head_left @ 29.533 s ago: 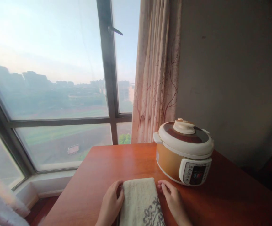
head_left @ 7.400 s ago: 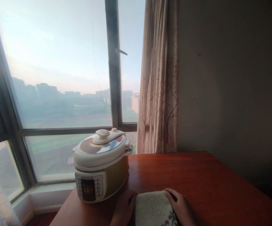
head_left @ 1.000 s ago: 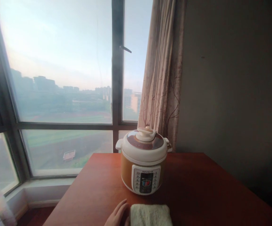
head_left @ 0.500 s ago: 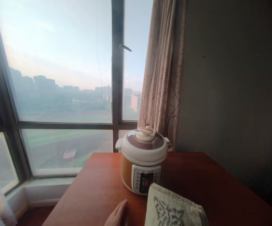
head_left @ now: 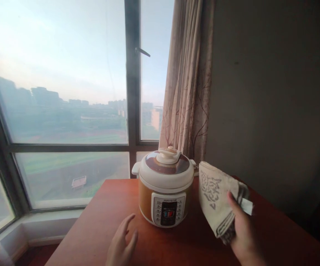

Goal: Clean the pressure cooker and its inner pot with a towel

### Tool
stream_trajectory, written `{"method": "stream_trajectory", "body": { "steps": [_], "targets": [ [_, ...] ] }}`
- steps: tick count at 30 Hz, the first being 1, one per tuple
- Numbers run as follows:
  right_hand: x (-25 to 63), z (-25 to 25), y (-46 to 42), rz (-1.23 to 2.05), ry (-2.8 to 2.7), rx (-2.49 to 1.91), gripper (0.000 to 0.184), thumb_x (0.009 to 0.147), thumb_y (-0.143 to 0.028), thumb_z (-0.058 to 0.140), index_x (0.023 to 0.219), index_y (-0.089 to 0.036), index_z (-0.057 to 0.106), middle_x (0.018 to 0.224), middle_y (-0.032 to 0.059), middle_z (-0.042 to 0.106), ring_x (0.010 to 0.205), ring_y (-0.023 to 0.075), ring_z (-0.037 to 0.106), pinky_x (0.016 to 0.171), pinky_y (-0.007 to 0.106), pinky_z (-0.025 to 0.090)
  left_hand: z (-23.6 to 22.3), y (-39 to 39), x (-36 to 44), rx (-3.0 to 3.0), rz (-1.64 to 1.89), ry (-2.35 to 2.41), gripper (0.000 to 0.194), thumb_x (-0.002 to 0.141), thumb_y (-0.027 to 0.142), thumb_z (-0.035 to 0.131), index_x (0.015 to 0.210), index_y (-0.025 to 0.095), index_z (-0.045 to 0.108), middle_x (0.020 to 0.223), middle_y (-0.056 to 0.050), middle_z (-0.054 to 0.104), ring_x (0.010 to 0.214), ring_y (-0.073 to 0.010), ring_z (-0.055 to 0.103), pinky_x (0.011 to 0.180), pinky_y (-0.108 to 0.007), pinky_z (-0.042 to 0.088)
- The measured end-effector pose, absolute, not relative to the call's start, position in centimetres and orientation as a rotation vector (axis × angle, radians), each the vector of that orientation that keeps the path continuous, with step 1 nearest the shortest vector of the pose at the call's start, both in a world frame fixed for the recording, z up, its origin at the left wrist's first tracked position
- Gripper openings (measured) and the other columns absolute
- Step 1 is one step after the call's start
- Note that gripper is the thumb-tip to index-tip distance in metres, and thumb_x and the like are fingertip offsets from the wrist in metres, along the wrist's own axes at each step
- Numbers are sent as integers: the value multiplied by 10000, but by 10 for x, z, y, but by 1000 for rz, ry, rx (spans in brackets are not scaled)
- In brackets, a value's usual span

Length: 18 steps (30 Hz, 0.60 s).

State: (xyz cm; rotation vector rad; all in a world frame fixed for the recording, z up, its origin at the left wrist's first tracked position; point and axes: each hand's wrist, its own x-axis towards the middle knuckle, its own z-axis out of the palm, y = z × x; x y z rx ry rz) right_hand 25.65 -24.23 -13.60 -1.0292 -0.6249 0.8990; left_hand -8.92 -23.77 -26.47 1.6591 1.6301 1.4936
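Folded towel (head_left: 216, 207), cream with a dark scroll motif, held tilted at 3 o'clock of the electric pressure cooker (head_left: 167, 183) (clock centred on cooker, 12 toward the window). Right hand (head_left: 244, 232) grips its near edge, thumb over the printed face; pale tag (head_left: 247, 206) sticks out beside the thumb. Changed within the last half second: towel was low in front, masking part of the control panel (head_left: 168, 211); now swung rightward and up, panel fully in sight. My reading: the towel is in one-handed carriage, its folds hanging on that single pinch. Left hand (head_left: 121, 242) at 7 to 8 o'clock, holding nothing, fingers curved, thumb spread from them; contact with the wooden table (head_left: 112, 210) can't be told. Cooker upright, lid on; whether the towel brushes its right-hand handle is unclear. Beyond: curtain (head_left: 187, 81) toward 12 to 1, window (head_left: 65, 122) at 10 to 11.
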Motion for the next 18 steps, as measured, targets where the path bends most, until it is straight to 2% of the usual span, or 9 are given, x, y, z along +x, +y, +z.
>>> {"method": "stream_trajectory", "body": {
  "steps": [3,5,7,9,12,15,18],
  "targets": [
    [242,-97,-205,677,-783,-1090,638,795,-635,663,1233,-173,654,1240,109,708,1221,323,615,1059,468,469,-211,-216,-92,1525,1596,1703,536,829,536,561,1230,186,621,1315,-147,661,1079,-332,695,940,-518,559],
    [228,-80,-185,490,-1078,-1114,544,854,-602,596,1160,-163,688,1232,120,705,1252,321,583,1098,460,416,-174,-201,-89,1500,1648,1662,530,858,532,530,1249,183,600,1356,-151,625,1171,-333,642,1009,-515,500],
    [211,-71,-170,291,-1425,-1076,440,913,-501,533,1170,-177,683,1238,111,698,1257,298,571,1112,440,388,-141,-185,-83,1504,1742,1579,493,880,510,514,1247,191,599,1355,-139,620,1274,-326,561,1055,-487,449],
    [197,-67,-159,88,-1708,-1112,368,905,-357,542,1213,-194,659,1264,102,681,1259,281,558,1111,422,374,-116,-165,-79,1523,1766,1511,465,866,476,548,1235,199,602,1318,-133,634,1264,-319,554,1047,-466,430],
    [186,-65,-149,-106,-1898,-1336,417,839,-222,584,1252,-177,624,1311,119,648,1276,280,533,1112,403,350,-96,-130,-80,1530,1738,1508,389,807,405,596,1112,167,645,1258,-149,648,1256,-331,539,1041,-445,400],
    [189,-60,-135,-100,-1922,-1438,406,857,-239,579,1254,-164,618,1292,119,661,1254,268,554,1093,370,363,-93,-100,-86,1484,1707,1530,279,744,356,634,942,162,667,1054,-132,695,1111,-337,597,983,-452,412],
    [198,-53,-115,-53,-1952,-1486,383,873,-278,587,1236,-171,642,1278,104,678,1217,261,588,1048,343,403,-100,-82,-87,1434,1706,1501,229,703,344,651,843,162,654,851,-87,680,947,-307,617,868,-420,450]
  ]
}}
